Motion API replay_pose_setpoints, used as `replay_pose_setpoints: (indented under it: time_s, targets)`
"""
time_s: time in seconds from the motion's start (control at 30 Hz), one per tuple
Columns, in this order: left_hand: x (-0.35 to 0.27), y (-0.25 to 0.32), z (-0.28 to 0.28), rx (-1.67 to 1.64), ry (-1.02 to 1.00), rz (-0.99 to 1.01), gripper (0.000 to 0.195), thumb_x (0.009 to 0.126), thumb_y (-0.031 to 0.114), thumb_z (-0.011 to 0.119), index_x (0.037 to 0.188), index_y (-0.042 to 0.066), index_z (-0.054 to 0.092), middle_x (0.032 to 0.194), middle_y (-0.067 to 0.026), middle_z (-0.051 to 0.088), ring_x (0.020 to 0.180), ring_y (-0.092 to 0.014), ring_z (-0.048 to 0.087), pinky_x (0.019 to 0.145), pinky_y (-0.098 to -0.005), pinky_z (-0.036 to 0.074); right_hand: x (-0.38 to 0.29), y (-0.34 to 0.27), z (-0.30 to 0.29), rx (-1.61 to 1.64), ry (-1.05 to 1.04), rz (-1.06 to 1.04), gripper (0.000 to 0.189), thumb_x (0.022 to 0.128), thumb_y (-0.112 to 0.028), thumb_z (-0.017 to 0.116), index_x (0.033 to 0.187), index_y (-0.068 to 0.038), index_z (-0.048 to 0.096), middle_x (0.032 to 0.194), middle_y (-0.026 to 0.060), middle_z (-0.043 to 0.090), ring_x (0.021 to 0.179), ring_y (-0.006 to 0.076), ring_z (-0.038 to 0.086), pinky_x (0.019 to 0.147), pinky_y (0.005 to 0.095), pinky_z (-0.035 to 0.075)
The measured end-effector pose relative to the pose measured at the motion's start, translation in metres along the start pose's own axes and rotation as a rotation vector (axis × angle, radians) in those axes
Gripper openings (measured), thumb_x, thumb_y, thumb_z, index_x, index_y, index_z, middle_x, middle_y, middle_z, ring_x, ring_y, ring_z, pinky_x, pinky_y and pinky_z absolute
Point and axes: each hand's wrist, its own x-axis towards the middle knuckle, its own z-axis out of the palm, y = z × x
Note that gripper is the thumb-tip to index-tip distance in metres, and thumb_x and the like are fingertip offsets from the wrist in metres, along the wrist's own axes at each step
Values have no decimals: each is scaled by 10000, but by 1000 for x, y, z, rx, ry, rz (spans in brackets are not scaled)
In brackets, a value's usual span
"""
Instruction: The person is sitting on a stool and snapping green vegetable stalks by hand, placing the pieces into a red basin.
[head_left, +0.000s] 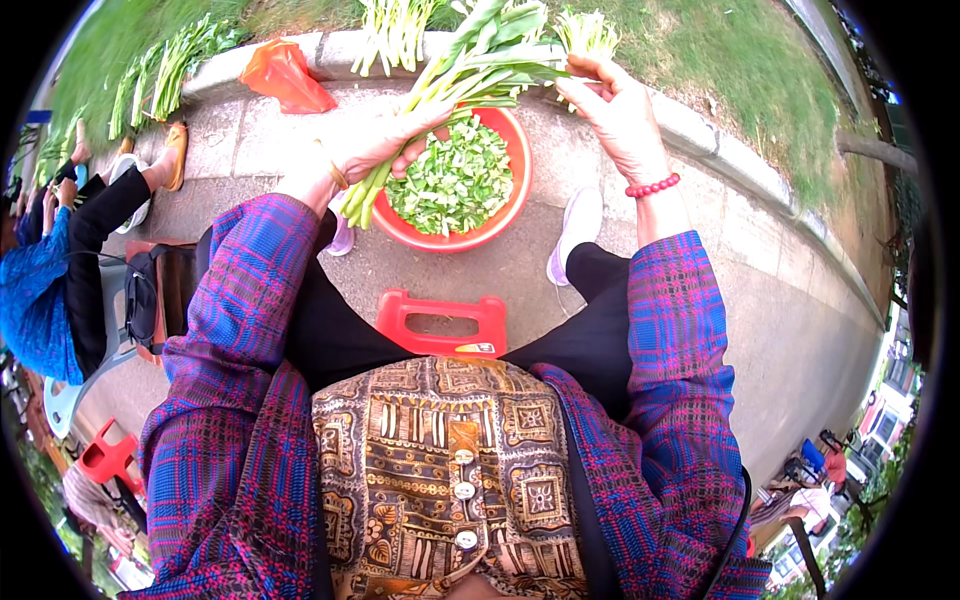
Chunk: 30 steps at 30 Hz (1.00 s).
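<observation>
My left hand (382, 146) is closed around a bunch of long green leafy stalks (442, 90), holding it aslant above the left part of a round red basin (519, 150). The pale stalk ends stick out below the fist, and the broad leaves fan up to the right. In the basin lies a heap of chopped greens (454, 184). My right hand (611, 105), with a red bead bracelet at its wrist, is raised at the leaf tips. Its thumb and forefinger are beside a leaf end; whether they pinch it is unclear.
A red plastic stool (442, 322) is between my legs. Along the stone curb (341, 56) are an orange plastic bag (287, 79) and bundles of greens (394, 34). At left, a person in blue (41, 307) sits near a brown bag (171, 292). More greens (176, 71) lie on the grass.
</observation>
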Motion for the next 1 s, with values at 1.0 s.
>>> replay_pose_setpoints:
  time_s: [1.0]
  targets:
    - [5, -7, -10, -116, -21, 10, 408, 898, 432, 587, 1038, 50, 581, 720, 1, 546, 469, -19, 397, 385, -174, 340, 7, 4, -9, 605, -146, 334, 219, 922, -174, 553, 1029, 12, 596, 877, 78, 637, 708, 130, 604, 602, 247, 521]
